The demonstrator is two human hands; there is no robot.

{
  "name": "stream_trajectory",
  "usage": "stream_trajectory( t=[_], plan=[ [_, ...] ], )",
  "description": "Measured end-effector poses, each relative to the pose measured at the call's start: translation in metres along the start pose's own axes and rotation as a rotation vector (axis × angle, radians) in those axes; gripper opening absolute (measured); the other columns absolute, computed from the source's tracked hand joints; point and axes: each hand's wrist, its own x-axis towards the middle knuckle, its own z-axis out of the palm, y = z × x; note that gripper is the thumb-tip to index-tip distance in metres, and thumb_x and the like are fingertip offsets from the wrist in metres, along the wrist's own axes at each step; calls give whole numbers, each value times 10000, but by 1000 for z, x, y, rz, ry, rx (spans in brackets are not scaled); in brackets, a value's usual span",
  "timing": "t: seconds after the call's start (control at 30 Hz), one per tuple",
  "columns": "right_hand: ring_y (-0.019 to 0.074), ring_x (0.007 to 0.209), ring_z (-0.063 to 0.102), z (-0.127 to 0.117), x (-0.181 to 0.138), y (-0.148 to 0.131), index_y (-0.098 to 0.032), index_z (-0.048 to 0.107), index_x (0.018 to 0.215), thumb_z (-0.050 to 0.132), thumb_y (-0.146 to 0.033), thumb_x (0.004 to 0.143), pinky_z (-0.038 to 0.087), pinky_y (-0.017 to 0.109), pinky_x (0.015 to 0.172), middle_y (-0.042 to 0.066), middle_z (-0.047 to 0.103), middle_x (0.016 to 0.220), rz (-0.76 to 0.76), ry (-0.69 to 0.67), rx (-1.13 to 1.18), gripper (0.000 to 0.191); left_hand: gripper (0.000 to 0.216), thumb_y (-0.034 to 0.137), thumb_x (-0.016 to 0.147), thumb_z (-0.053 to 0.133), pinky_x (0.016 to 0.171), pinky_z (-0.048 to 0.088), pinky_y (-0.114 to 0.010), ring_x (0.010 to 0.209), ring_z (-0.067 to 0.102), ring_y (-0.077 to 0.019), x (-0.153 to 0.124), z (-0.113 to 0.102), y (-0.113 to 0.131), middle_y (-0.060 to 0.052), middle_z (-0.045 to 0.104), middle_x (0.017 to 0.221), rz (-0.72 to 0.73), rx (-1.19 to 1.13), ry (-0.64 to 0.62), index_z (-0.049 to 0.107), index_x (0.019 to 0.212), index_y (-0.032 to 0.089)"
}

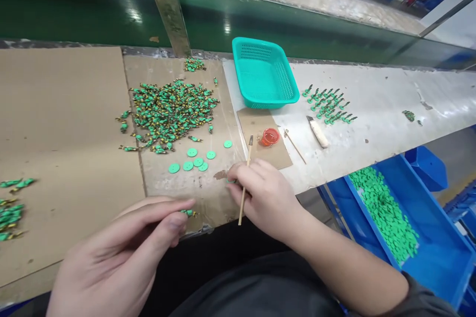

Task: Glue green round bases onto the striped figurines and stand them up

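Note:
My left hand (pixel 126 247) is closed, its thumb and fingertips pinching a small green figurine (pixel 189 213) with yellow and dark parts; most of it is hidden by the fingers. My right hand (pixel 262 190) is closed round a thin wooden brush (pixel 242 203) whose dark tip points away from me. At its thumb and index fingertips shows the edge of a green disc (pixel 231 181), mostly covered. Several flat green discs (pixel 188 165) with small holes lie on the table between the hands. Just past my right hand sits a small red cup (pixel 270 136) of liquid on a cardboard piece (pixel 284 154).
A heap of figurines (pixel 171 111) lies at centre left, with more at the far left edge. Behind the cup stands a turquoise basket (pixel 266 79). To the right are standing figurines on discs (pixel 329 104), a wrapped-handle knife (pixel 318 132), a thin stick (pixel 295 146) and a blue bin (pixel 435 242) of green discs.

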Motion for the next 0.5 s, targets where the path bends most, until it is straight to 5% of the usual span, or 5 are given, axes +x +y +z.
stream_trajectory(
  t=[0.1, 0.23, 0.3, 0.4, 0.5],
  plan=[
    [237, 881, 739, -5, 1, -1, -214, 726, 1069, 586, -145, 1191, 589, 392, 854, 57, 845, 953, 12, -51, 35, 198, 191, 530, 943, 979, 764, 707, -172, 837, 788, -149, 3, 2, 1, -12, 883, 1139, -78, -11, 7, 935, 1009, 356],
    [227, 1131, 844, -35, -8, 3, -240, 718, 1437, 557, -163, 1219, 672, 392, 1005, 89, 900, 1270, 26, 31, 338, 282, 263, 579, 922, 984, 708, 716, -209, 829, 797, -179, 4, 6, 4, -47, 886, 1187, -149, -22, 29, 953, 1046, 348],
    [218, 1088, 872, -53, -11, 11, -308, 704, 1554, 543, -300, 1268, 700, 395, 963, 59, 907, 1218, 70, 128, 498, 328, 278, 596, 934, 965, 679, 715, -222, 817, 793, -184, 4, 8, 8, -55, 885, 1194, -154, 2, 35, 959, 1075, 356],
    [205, 809, 805, -70, -4, 31, -309, 848, 1408, 557, -479, 1273, 681, 395, 770, 36, 849, 954, 96, 328, 550, 363, 248, 599, 939, 958, 701, 713, -198, 827, 773, -168, 7, 10, 14, -41, 885, 1179, -131, 57, 26, 961, 1043, 374],
    [173, 796, 768, -73, 15, 56, -275, 905, 1115, 600, -430, 1262, 663, 355, 747, 35, 820, 923, 107, 464, 552, 372, 243, 588, 912, 980, 741, 714, -175, 817, 758, -148, 10, 9, 17, -31, 879, 1120, -128, 69, 55, 950, 972, 354]
  ],
)
